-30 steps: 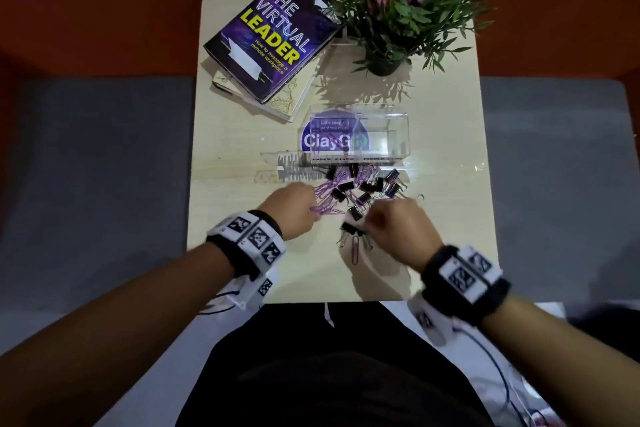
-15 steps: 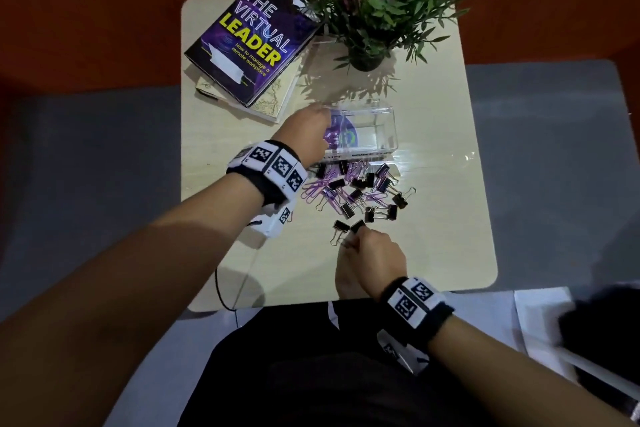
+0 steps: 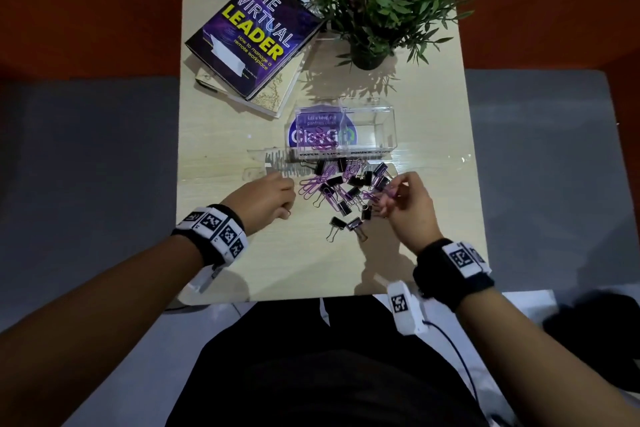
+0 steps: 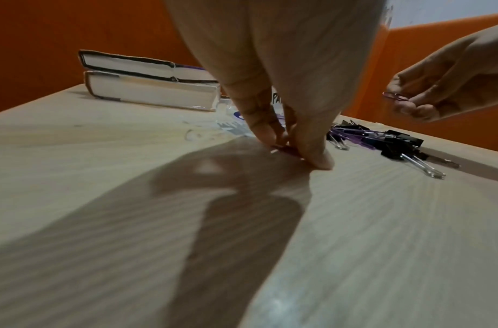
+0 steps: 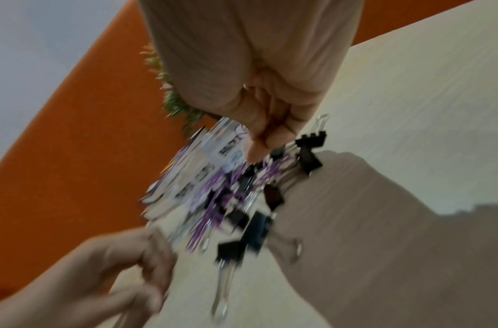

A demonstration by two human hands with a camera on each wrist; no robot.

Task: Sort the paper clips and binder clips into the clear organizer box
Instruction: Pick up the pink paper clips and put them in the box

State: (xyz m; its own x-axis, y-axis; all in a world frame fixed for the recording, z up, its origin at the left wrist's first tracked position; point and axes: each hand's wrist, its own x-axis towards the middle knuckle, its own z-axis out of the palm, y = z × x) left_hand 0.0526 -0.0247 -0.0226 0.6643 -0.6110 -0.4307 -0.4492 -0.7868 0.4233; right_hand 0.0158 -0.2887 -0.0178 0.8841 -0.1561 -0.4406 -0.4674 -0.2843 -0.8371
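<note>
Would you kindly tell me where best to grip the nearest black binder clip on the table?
Probably pinch the binder clip across its black body from above: it lies flat and apart from the pile, with its wire handles trailing toward the person.

The bench [image 3: 214,149] is pale wood-grain laminate with a soft sheen. The organizer box [image 3: 381,130] is clear glossy plastic. Binder clips [image 3: 334,180] are matt black with shiny wire handles; paper clips [image 3: 311,185] look purple-coated. The book [image 3: 252,31] cover is glossy
</note>
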